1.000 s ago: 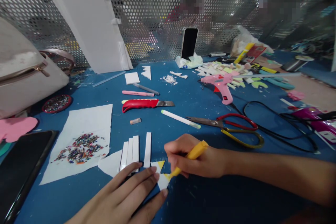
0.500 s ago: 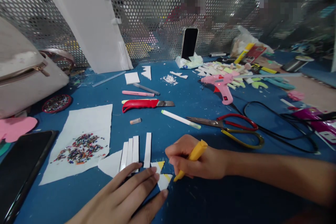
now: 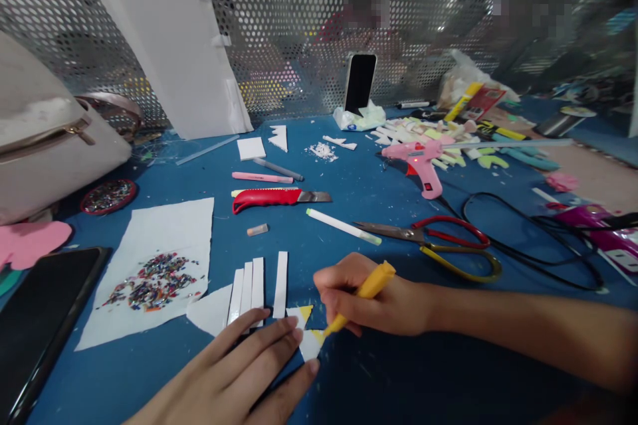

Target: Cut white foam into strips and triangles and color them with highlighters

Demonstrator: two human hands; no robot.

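Note:
My right hand (image 3: 369, 295) grips a yellow marker (image 3: 375, 281), its tip touching the edge of a small white triangular piece (image 3: 312, 346) that has yellow along its upper side. Just above lies a second white piece (image 3: 298, 313) with a yellow corner. Flat with fingers spread, my left hand (image 3: 259, 362) presses on the left ends of both pieces. Beyond its fingertips are several white strips (image 3: 246, 289), one strip (image 3: 280, 284) standing apart from them, and a larger white curved piece (image 3: 212, 309).
Scissors (image 3: 416, 232), a white marker (image 3: 343, 226), a red cutter (image 3: 269, 198) and a pink glue gun (image 3: 423, 163) lie beyond my hands. Leftward are a paper (image 3: 169, 226) with colourful bits and a black phone (image 3: 44, 325). Another phone (image 3: 359, 83) stands at the back.
The yellow marker's tip has moved slightly left and up, from the blue table onto the lower white piece. My left hand has stayed put.

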